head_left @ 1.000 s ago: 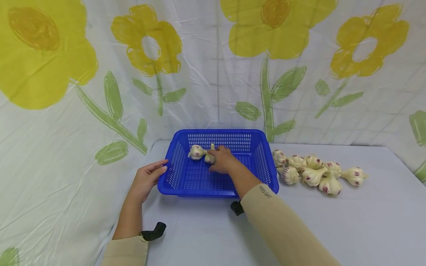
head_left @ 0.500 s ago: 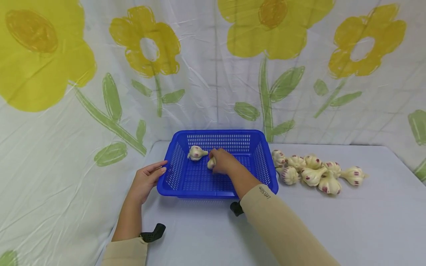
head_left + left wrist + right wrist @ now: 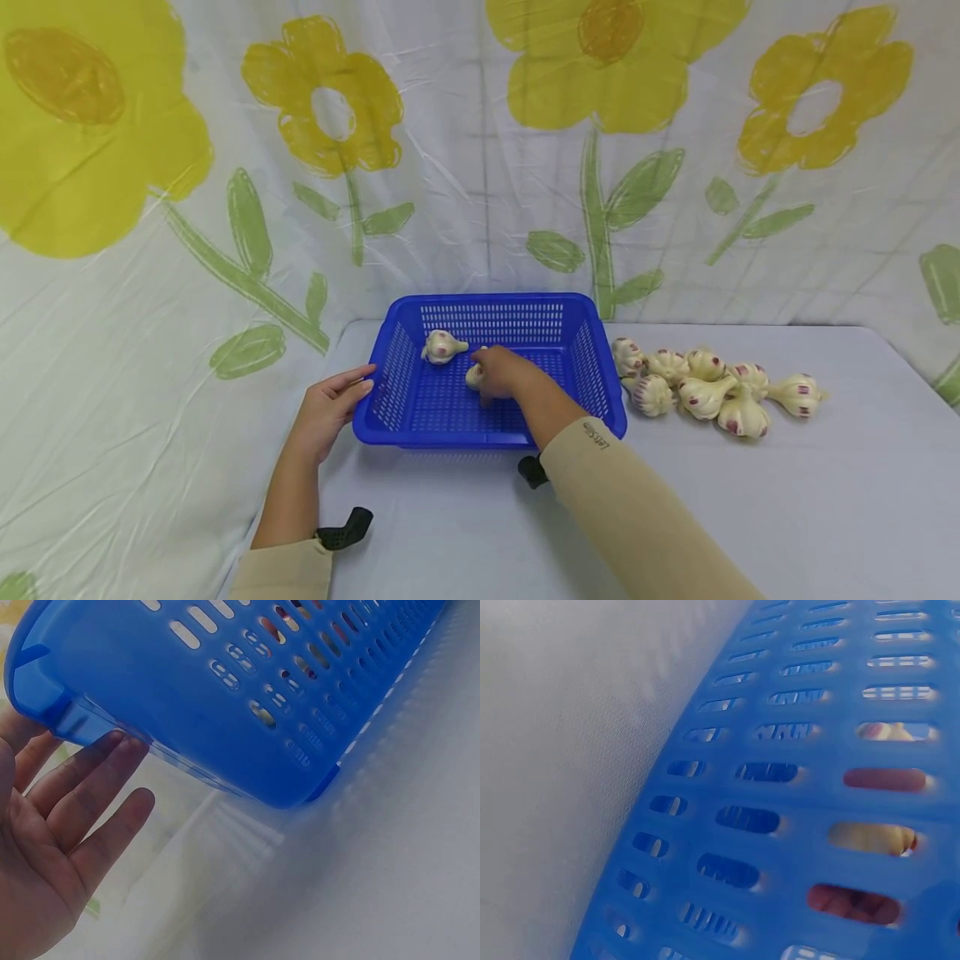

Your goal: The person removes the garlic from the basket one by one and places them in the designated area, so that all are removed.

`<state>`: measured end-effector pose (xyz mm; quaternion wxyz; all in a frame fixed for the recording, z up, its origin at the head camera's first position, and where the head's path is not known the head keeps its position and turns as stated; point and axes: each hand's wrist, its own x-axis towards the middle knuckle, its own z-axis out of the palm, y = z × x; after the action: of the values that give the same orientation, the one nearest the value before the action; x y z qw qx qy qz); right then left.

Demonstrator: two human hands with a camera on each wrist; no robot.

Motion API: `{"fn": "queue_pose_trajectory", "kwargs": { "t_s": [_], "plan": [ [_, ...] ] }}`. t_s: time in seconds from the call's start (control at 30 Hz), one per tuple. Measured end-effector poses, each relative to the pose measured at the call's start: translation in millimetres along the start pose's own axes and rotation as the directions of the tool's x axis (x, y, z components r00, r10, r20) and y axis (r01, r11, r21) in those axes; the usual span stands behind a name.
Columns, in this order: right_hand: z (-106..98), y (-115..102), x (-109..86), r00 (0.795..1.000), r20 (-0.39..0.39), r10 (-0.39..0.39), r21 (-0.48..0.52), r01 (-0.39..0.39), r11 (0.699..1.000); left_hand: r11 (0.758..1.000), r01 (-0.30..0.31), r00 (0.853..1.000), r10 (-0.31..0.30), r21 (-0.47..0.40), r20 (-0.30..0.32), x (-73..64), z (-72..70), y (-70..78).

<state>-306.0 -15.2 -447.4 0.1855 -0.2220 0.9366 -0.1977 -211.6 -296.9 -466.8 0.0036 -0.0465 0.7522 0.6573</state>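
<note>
In the head view, a blue plastic basket (image 3: 487, 438) with slotted walls stands on the table. My left hand (image 3: 327, 410) is at its left rim, with fairly straight fingers touching it; the left wrist view shows fingertips (image 3: 135, 746) against the outside. My right hand (image 3: 504, 373) reaches into the basket and holds a garlic bulb (image 3: 473, 377), partly hidden by the fingers. Another garlic bulb (image 3: 442, 347) lies near the basket's back left, apart from the held one. Through the slots in the right wrist view, only bits of bulb (image 3: 866, 837) and fingers (image 3: 853, 904) show.
Several more garlic bulbs (image 3: 705, 397) lie in a loose pile on the white table (image 3: 847, 500), right of the basket. Behind the table hangs a white curtain (image 3: 450, 233) with painted yellow flowers.
My right hand has drawn its garlic bulb slightly towards the basket's near side, away from the other bulb. My left hand stays at the rim.
</note>
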Motion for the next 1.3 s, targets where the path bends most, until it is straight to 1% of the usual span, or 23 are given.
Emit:
{"fn": "queue_pose_trajectory", "kwargs": {
  "t_s": [0.13, 0.2, 0.4, 0.6, 0.9, 1.3],
  "plan": [
    [-0.4, 0.1, -0.4, 1.0, 0.002, -0.011, -0.003, 0.011, 1.0, 1.0, 0.004, 1.0, -0.004, 0.012, -0.005, -1.4, 0.7, 0.3],
    [-0.5, 0.3, -0.2, 1.0, -0.004, -0.011, 0.018, 0.011, 1.0, 1.0, 0.002, 1.0, -0.002, 0.017, -0.006, -1.5, 0.9, 0.5],
    [-2.0, 0.0, -0.3, 0.998, -0.042, -0.047, 0.047, 0.049, 0.998, 1.0, 0.003, 1.0, -0.003, 0.016, -0.008, -1.4, 1.4, 1.8],
    [-2.8, -2.2, -2.8, 0.994, -0.094, -0.059, 0.102, 0.068, 0.992, 1.0, 0.015, 1.0, -0.014, 0.019, -0.01, -2.2, 1.7, 1.6],
    [-3.6, -2.3, -0.4, 0.985, -0.137, -0.107, 0.094, 0.121, 0.988, 1.0, 0.01, 1.0, -0.01, 0.016, -0.01, -1.9, 1.1, 1.0],
    [-7.3, -6.2, -1.9, 0.979, -0.16, -0.129, 0.093, 0.145, 0.985, 1.0, 0.001, 1.0, -0.001, 0.014, -0.009, -1.7, 1.9, 2.0]
  ]
}}
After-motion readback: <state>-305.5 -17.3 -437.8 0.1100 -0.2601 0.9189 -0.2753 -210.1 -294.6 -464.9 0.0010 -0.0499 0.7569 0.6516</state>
